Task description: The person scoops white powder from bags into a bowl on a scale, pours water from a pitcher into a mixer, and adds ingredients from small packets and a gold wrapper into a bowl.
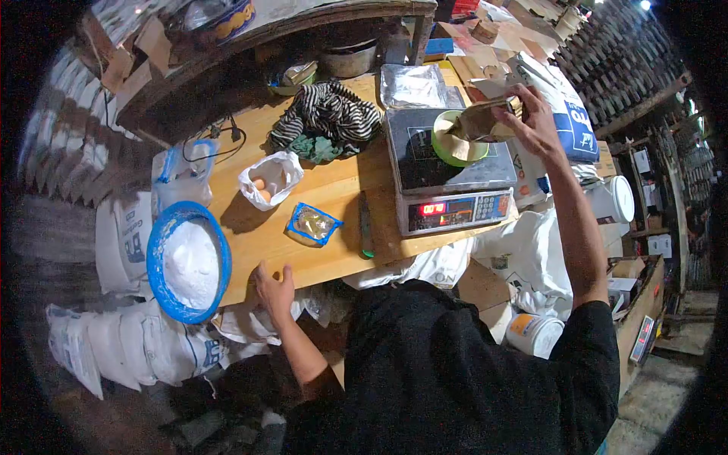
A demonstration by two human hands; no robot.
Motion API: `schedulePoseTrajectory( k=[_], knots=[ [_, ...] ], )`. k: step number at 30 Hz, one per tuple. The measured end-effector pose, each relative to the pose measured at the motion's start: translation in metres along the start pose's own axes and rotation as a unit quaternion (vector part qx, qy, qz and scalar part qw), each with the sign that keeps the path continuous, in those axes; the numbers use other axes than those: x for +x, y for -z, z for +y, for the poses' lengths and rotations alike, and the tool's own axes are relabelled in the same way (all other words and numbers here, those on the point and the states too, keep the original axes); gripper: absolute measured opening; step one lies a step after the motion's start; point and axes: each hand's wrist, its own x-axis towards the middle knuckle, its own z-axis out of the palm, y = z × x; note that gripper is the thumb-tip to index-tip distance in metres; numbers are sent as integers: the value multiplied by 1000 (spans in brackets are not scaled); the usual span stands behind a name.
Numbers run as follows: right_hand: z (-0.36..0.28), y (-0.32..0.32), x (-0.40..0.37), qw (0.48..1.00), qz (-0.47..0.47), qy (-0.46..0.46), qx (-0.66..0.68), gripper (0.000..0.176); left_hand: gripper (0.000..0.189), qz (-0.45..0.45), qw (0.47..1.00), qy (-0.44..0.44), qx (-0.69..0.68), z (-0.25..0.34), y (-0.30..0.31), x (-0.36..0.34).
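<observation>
My right hand (pixel 535 121) grips an opened brown packet (pixel 485 121), tilted so that its mouth hangs over a lime-green bowl (pixel 459 158). Pale cream-coloured contents show inside that bowl, which sits on the black platform of a digital scale (pixel 455 182) with lit red digits. At the table's front edge, my left hand (pixel 274 290) rests with its fingers spread and nothing in them. Near it are a small clear packet with blue edges (pixel 314 224) and a blue basin (pixel 155 262) heaped with white powder.
A white plastic bag (pixel 271 180) holds brown eggs. Behind it lies a striped black-and-white cloth (pixel 334 117). A knife with a green-tipped handle (pixel 367 227) lies left of the scale. A big white-and-blue sack (pixel 565 110) stands behind my right hand. Buckets and sacks crowd below the table.
</observation>
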Motion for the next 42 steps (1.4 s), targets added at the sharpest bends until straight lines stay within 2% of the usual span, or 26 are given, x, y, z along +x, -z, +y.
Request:
schedulePoseTrajectory(
  k=[2, 4, 5, 7, 9, 10, 11, 12, 13, 14, 15, 18, 19, 22, 23, 26, 27, 30, 32, 34, 35, 37, 38, 39, 40, 42],
  knots=[
    [-4, 0, -3, 999, 28, -10, 25, 47, 50, 62, 992, -35, -106, 5, -7, 6],
    [-18, 9, -10, 998, 13, -61, 33, 50, 36, 78, 963, -80, -245, 54, 1, 8],
    [-4, 5, -14, 998, 20, -55, 20, 48, 23, 53, 930, -122, -342, 99, 13, 4],
    [0, 5, -21, 994, 50, -85, 43, 48, 23, -19, 902, -175, -394, 142, -12, -1],
    [17, -1, -26, 990, 83, -100, 63, 48, 21, -163, 855, -258, -420, 216, -6, -22],
    [18, -1, -28, 979, 92, -140, 112, 49, 20, -232, 795, -278, -486, 248, -12, -34],
    [15, 0, -35, 966, 101, -177, 161, 50, 31, -420, 697, -231, -533, 269, -22, -40],
    [11, 4, -41, 948, 109, -212, 209, 51, 45, -512, 594, -234, -575, 289, -57, -45],
    [-5, 7, -48, 910, 147, -254, 295, 55, 58, -585, 493, -165, -623, 314, -65, -56],
    [2, 7, -54, 923, 163, -180, 299, 52, 68, -596, 490, -131, -623, 332, -84, -62],
    [-2, 10, -62, 908, 169, -189, 334, 44, 76, -592, 459, -75, -658, 355, -99, -69],
    [-5, -1, -87, 811, 213, -250, 484, 39, 69, -555, 397, 59, -728, 412, -106, -74],
    [-5, -6, -94, 807, 218, -259, 483, 41, 55, -505, 411, 92, -753, 427, -118, -78],
    [-1, -18, -105, 801, 233, -274, 478, 45, 47, -463, 364, 81, -804, 454, -112, -82],
    [2, -19, -109, 804, 236, -273, 473, 44, 41, -431, 379, 83, -815, 460, -112, -84],
    [5, -23, -115, 829, 236, -262, 435, 41, 40, -385, 374, 70, -840, 466, -113, -89],
    [4, -24, -115, 847, 232, -252, 406, 43, 43, -415, 378, 83, -823, 463, -114, -86],
    [-3, -20, -109, 892, 202, -230, 332, 49, 48, -388, 327, 99, -856, 470, -114, -84],
    [-12, -10, -105, 915, 201, -220, 272, 61, 53, -401, 299, 154, -852, 469, -117, -80],
    [-19, -1, -98, 950, 279, -85, 108, 65, 54, -409, 241, 184, -861, 473, -127, -72],
    [-27, 4, -94, 952, 295, -30, 78, 66, 59, -398, 273, 218, -848, 469, -117, -71],
    [-46, 10, -80, 940, 328, 88, 15, 69, 63, -408, 253, 252, -840, 472, -118, -68],
    [-49, 9, -76, 970, 236, 60, 5, 71, 64, -414, 242, 267, -836, 475, -113, -66],
    [-51, 8, -74, 989, 142, 30, -5, 73, 70, -464, 140, 170, -858, 475, -108, -66],
    [-53, 7, -74, 999, 46, -3, -14, 76, 71, -465, 136, 178, -857, 473, -105, -65],
    [-59, 6, -69, 986, 159, 45, -4, 75, 74, -466, 129, 194, -854, 471, -104, -63]
  ],
)
